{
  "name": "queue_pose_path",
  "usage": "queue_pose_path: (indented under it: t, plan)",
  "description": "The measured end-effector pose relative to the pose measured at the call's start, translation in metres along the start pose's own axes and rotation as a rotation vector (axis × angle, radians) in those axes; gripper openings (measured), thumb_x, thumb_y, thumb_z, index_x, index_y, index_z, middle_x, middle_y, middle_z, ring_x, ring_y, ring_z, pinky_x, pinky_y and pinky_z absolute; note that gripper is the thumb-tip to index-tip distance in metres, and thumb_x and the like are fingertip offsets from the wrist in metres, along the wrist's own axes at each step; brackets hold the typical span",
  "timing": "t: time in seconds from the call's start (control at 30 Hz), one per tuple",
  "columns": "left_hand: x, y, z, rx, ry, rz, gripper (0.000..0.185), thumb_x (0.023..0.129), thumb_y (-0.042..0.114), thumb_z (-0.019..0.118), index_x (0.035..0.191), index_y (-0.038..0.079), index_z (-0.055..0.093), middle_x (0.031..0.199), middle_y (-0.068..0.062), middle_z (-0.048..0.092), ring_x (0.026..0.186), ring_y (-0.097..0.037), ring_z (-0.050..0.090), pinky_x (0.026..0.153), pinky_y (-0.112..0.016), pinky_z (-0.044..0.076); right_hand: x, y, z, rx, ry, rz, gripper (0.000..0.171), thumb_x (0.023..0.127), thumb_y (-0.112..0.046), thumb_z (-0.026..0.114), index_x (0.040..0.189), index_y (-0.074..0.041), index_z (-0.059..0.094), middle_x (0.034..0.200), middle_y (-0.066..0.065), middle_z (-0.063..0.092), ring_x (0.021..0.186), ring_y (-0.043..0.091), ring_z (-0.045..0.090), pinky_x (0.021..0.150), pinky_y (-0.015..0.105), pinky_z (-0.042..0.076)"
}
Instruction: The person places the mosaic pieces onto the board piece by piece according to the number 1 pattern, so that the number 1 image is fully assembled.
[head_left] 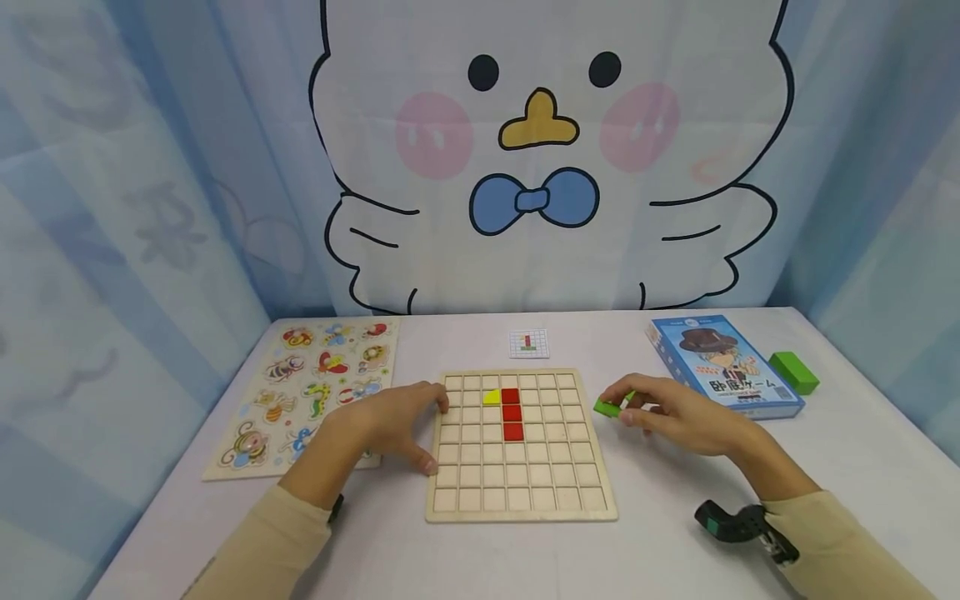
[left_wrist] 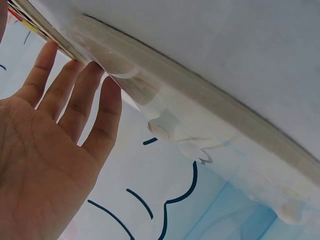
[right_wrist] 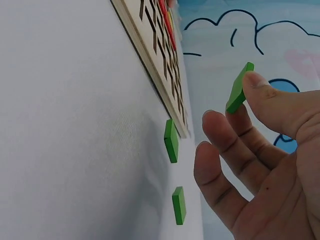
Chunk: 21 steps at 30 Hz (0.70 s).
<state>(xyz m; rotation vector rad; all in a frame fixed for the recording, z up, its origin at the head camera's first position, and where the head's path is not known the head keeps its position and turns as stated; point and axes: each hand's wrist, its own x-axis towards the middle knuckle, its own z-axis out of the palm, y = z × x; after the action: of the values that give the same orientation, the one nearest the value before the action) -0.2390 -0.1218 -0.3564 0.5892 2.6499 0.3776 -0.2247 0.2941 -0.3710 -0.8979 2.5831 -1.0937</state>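
Observation:
A wooden grid board [head_left: 525, 492] lies in the middle of the white table. Three red tiles [head_left: 512, 413] fill a column near its top, with a yellow piece [head_left: 491, 397] beside the uppermost one. My left hand [head_left: 408, 425] lies flat with straight fingers [left_wrist: 75, 95] against the board's left edge [left_wrist: 150, 95]. To the right of the board, my right hand [head_left: 626, 402] pinches a green tile [right_wrist: 239, 89] between thumb and fingers, lifted off the table. Two more green tiles [right_wrist: 171, 141] [right_wrist: 178, 205] lie on the cloth beside the board's edge [right_wrist: 150, 55].
An animal peg puzzle [head_left: 307, 392] lies left of the board. A small pattern card [head_left: 528, 342] sits behind it. A blue game box [head_left: 723, 367] and a green block [head_left: 793, 371] are at the right rear. A cartoon curtain hangs behind the table.

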Motion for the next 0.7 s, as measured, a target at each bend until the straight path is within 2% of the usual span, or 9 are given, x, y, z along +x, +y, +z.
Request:
queue_pose_path:
  t: [0.3, 0.47, 0.7]
  plan:
    - [0.003, -0.001, 0.003, -0.002, 0.002, -0.02, 0.074, 0.069, 0.044, 0.095, 0.128, 0.029, 0.054, 0.144, 0.002, 0.055, 0.121, -0.017, 0.054, 0.11, -0.046, 0.045, 0.012, -0.007, 0.003, 0.026, 0.005, -0.003, 0.029, 0.105, -0.02, 0.061, 0.131, -0.007, 0.062, 0.118, 0.006, 0.065, 0.094, 0.033, 0.062, 0.072, 0.033, 0.056]
    - [0.003, 0.001, 0.004, 0.001, -0.004, -0.023, 0.073, 0.07, 0.045, 0.095, 0.128, 0.029, 0.054, 0.142, 0.002, 0.055, 0.118, -0.016, 0.055, 0.108, -0.045, 0.046, 0.016, -0.009, 0.007, 0.054, 0.011, -0.012, 0.031, 0.105, -0.021, 0.061, 0.132, -0.007, 0.062, 0.12, 0.013, 0.064, 0.094, 0.031, 0.062, 0.073, 0.033, 0.056]
    - [0.002, 0.0, 0.002, 0.015, 0.006, -0.012, 0.073, 0.07, 0.044, 0.095, 0.128, 0.029, 0.054, 0.145, 0.001, 0.055, 0.119, -0.017, 0.055, 0.106, -0.045, 0.047, 0.025, -0.01, 0.012, 0.112, 0.022, -0.097, 0.028, 0.104, -0.014, 0.061, 0.13, -0.005, 0.062, 0.12, 0.02, 0.064, 0.092, 0.033, 0.062, 0.07, 0.035, 0.057]
